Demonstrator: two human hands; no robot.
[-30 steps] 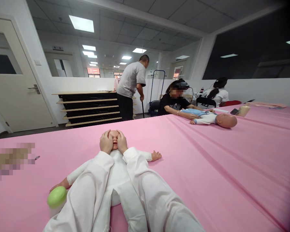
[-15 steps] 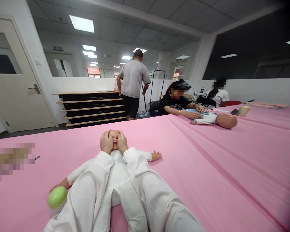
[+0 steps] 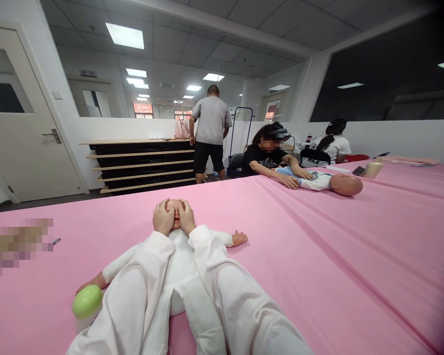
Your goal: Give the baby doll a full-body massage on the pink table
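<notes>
A baby doll (image 3: 179, 259) in a white bodysuit lies on its back on the pink-covered table, its head at the far end and its arms spread out. My left hand (image 3: 163, 218) cups one side of the doll's head, fingers curved round it. On the other side my right hand (image 3: 187, 218) does the same. Both thumbs press on the face beside the nose, covering the eyes; the mouth shows between them. A bottle with a green cap (image 3: 88, 301) stands near the doll's hand at the left, partly hidden by my sleeve.
Across the pink table (image 3: 281, 256), a co-worker (image 3: 268, 153) has both hands on another baby doll (image 3: 346, 185). A beige bottle (image 3: 373, 168) stands behind that doll. Another person (image 3: 210, 121) stands by the black shelf stack (image 3: 144, 165). At the left edge is a blurred-out item (image 3: 18, 241).
My thumbs have slid inward over the doll's face towards the nose. The co-worker's hands have shifted on the other doll. The standing person has moved slightly right.
</notes>
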